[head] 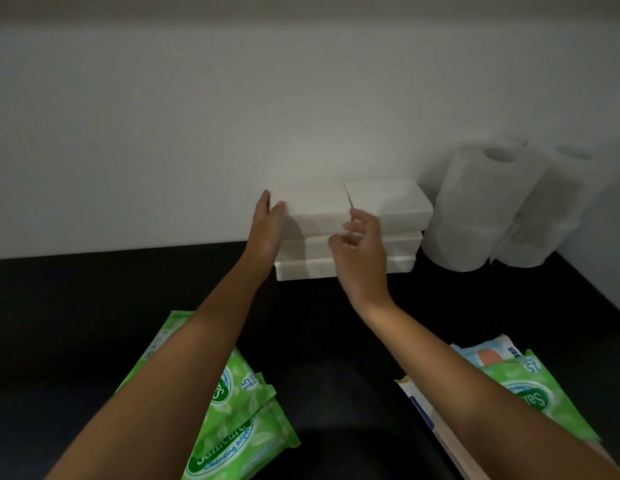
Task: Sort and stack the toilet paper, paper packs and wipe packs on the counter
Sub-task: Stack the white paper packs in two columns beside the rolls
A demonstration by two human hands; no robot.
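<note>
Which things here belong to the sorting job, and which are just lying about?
Job: top paper pack, gripped by left hand and right hand; paper pack stack; paper rolls; left green wipe packs; right green wipe pack; blue pack.
Lying about: flat white-and-blue item under the right forearm, kind unclear.

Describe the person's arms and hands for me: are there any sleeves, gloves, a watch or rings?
Both arms are bare: no sleeve shows on the left forearm or right forearm. The left hand and right hand wear no gloves. No watch, bracelet or ring is visible, though the picture is dim.
</note>
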